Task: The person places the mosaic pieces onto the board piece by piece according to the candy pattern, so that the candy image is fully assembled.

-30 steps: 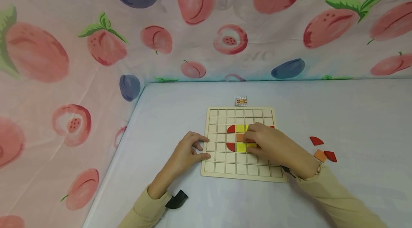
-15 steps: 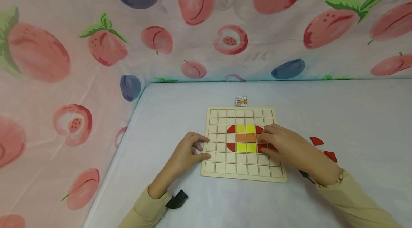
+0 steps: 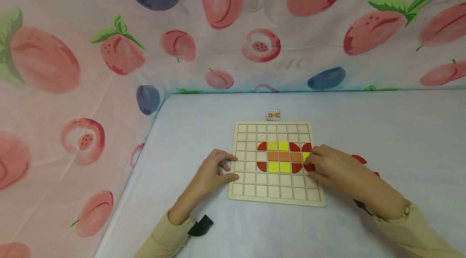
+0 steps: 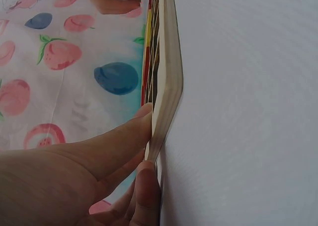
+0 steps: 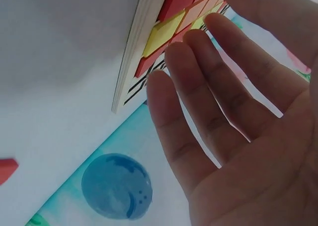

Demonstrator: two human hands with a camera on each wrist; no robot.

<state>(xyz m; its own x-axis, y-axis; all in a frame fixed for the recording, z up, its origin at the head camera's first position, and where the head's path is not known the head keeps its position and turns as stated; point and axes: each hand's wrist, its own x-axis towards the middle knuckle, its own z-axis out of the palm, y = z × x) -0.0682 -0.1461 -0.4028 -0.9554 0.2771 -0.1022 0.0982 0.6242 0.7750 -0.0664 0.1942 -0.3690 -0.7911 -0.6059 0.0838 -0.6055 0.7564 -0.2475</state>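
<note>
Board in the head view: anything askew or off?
Nothing visible looks spilled or damaged. One gap on the board: the square between the two leftmost red pieces is bare, though orange tiles sit right beside it; possibly just unfinished.

Soft even light in head view, dimmer wrist views, right hand (image 5: 258, 151) in shade, faint shadow beside board (image 4: 170, 62)

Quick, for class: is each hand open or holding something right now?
Left hand: open, touching the left edge of the board.
Right hand: open, nothing visibly held, at its right edge.
</note>
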